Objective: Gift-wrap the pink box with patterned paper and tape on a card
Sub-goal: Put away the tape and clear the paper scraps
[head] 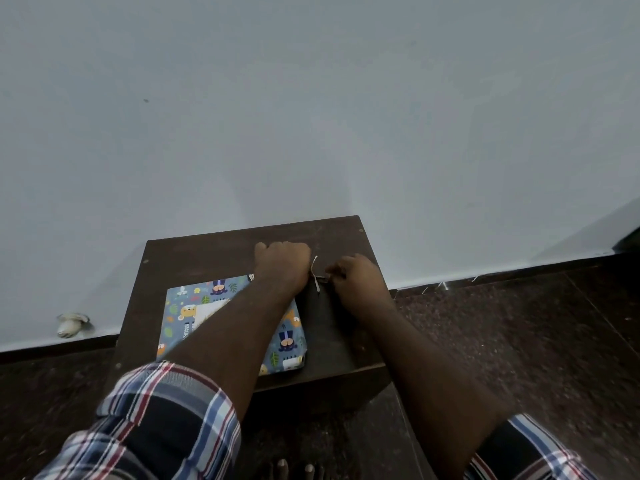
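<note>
The box (289,342), wrapped in blue paper printed with cartoon animals, lies flat on the left half of a small dark wooden table (332,341). A white card (207,311) rests on top of it, partly hidden by my left forearm. Beyond the box, my left hand (282,263) is curled into a fist on the tabletop. A thin pale strip of tape (315,271) shows at its right edge. My right hand (356,277) is just to the right, its fingertips pinching that strip. What lies inside the left fist is hidden.
The table stands against a plain white wall (311,116) on a dark speckled floor (519,341). A small white object (71,323) lies on the floor by the wall at the left. My toes (294,469) show at the bottom edge.
</note>
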Demonstrator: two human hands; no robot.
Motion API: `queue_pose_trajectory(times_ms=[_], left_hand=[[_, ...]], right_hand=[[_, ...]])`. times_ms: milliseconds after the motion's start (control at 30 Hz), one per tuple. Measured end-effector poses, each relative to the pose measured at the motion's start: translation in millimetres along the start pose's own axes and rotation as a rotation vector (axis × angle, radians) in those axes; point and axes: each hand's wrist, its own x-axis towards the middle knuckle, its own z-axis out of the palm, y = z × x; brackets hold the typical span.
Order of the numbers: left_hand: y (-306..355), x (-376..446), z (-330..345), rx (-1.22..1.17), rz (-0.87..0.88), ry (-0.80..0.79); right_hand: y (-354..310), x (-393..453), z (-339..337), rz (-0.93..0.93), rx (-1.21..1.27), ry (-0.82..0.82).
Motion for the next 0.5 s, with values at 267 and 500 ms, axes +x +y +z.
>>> queue_pose_trajectory(times_ms=[267, 500], left_hand=[[-1.8, 3.2, -1.2, -0.275, 0.057, 0.003], [-8.8, 11.1, -22.2, -0.784, -0.020, 0.010]], right_hand=[[-13.8, 12.6, 14.1, 0.047, 0.143, 0.009], [-14.0, 13.2, 15.7, 0.233, 0.895, 0.080]])
